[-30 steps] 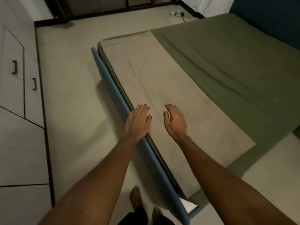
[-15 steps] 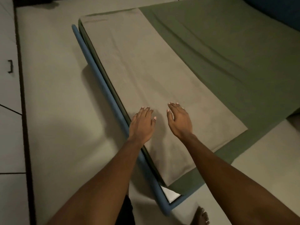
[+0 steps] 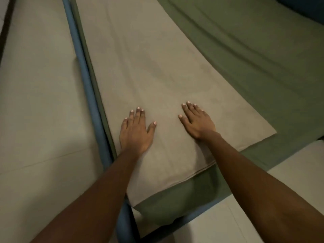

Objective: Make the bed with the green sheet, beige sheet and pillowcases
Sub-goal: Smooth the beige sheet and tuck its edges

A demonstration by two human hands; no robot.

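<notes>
A folded beige sheet (image 3: pixel 149 67) lies as a long strip along the left side of the bed, on top of the green sheet (image 3: pixel 254 64) that covers the mattress. My left hand (image 3: pixel 135 130) rests flat on the beige sheet near the bed's left edge, fingers straight. My right hand (image 3: pixel 197 120) lies flat on the same sheet a little to the right, fingers straight and spread. Both hands sit near the sheet's near end. No pillowcases are in view.
A blue bed frame rail (image 3: pixel 84 72) runs along the left side of the mattress and turns at the near corner. Pale floor (image 3: pixel 40 102) lies to the left and at the bottom right. A dark blue surface (image 3: pixel 313 13), perhaps a headboard, fills the top right corner.
The view has closed in on the bed. Both hands have moved onto the beige sheet and spread apart, the left one coming off the bed's edge onto the cloth.
</notes>
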